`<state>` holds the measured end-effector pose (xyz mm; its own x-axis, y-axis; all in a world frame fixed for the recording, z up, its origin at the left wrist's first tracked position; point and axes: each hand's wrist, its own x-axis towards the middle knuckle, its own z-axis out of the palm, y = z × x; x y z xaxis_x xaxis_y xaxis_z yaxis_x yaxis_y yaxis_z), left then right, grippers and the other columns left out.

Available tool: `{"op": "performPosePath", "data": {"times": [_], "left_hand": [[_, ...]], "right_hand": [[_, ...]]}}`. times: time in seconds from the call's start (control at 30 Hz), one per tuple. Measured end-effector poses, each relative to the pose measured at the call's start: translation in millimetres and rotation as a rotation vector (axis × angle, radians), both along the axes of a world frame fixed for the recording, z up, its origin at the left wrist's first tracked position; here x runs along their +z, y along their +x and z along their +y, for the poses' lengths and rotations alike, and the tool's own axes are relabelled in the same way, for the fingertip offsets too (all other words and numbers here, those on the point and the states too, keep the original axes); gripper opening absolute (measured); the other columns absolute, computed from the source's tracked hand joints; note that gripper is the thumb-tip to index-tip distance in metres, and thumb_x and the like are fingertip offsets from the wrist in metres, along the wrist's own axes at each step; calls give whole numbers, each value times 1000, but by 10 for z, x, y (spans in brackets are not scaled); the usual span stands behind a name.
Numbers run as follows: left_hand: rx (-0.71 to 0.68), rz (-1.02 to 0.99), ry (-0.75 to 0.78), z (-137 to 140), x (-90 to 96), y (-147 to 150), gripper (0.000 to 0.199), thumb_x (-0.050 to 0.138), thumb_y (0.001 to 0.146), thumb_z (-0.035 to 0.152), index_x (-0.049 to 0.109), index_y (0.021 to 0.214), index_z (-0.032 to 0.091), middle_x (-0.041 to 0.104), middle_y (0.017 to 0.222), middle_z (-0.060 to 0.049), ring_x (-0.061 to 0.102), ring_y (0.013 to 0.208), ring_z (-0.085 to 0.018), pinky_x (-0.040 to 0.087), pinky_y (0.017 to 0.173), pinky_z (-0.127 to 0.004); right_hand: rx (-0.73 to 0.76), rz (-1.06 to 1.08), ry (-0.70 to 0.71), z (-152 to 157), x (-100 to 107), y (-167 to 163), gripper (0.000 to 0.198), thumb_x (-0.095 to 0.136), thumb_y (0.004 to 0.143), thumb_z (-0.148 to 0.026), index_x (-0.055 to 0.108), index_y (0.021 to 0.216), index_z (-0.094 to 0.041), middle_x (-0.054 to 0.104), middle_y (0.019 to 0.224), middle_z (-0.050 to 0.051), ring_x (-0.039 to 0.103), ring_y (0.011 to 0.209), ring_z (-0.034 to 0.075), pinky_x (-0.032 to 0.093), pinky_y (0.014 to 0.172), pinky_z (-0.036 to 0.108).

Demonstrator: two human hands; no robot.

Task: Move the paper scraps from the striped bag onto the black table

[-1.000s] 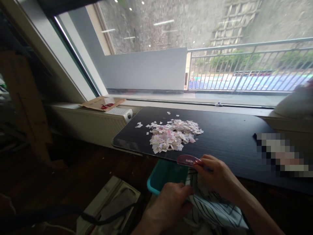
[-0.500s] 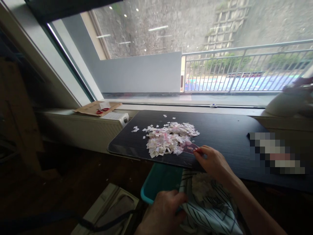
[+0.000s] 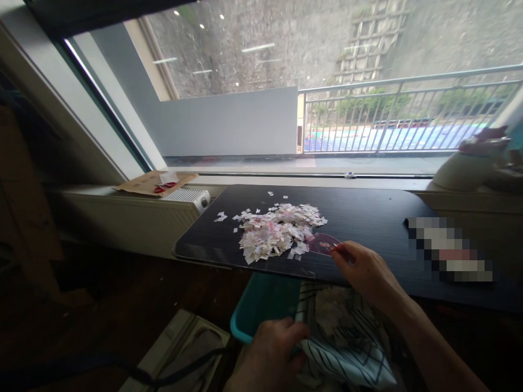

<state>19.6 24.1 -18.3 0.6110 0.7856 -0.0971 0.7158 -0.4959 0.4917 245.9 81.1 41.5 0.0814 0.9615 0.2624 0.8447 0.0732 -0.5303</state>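
Note:
A heap of small white and pinkish paper pieces lies on the dark tabletop. At its right edge, my right hand pinches a thin, see-through reddish sheet with a rounded outline. The sheet's far edge touches the heap. Below the table's front edge, my left hand is closed on the rim of a striped cloth bag. Pale pieces show inside the bag. Part of my left hand's grip is hidden.
A teal bin stands beside the bag under the table edge. Red-handled scissors rest on brown paper atop the radiator. A blurred-out object lies at the table's right, and a pale figurine sits by the window.
My right hand has drawn the reddish sheet slightly away from the heap, so more of it shows. A few pieces now lie apart at the heap's front right. My left hand keeps its grip.

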Motion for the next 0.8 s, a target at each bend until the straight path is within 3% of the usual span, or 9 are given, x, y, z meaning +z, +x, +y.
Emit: {"op": "performPosePath", "data": {"times": [0.17,0.4,0.63,0.8], "left_hand": [[-5,50,-29,11,49,40,34,61,69,9,63,100,24,66,88,-1,62,81,-20,42,68,-25],[8,51,-35,-7,75,29,35,59,70,8,63,100,24,66,90,-1,62,83,-19,42,70,-24],[8,11,-27,0,48,24,34,57,70,6,63,98,25,65,89,0,61,82,-18,41,69,-24],[8,19,-22,-6,15,18,35,57,70,7,63,99,25,65,89,1,61,82,-18,41,70,-24]], "right_hand": [[71,9,-5,-5,-25,-23,21,48,84,-35,63,77,-22,62,71,-1,56,65,14,36,60,25],[22,-48,33,59,-15,-22,22,45,86,-33,63,79,-22,64,78,1,59,69,16,35,62,26],[-57,-138,-2,-13,85,47,19,47,83,-32,61,74,-22,64,71,1,58,66,16,33,60,26],[49,-90,21,22,91,-40,21,45,84,-30,62,75,-21,64,73,1,56,65,14,33,59,25]]}}
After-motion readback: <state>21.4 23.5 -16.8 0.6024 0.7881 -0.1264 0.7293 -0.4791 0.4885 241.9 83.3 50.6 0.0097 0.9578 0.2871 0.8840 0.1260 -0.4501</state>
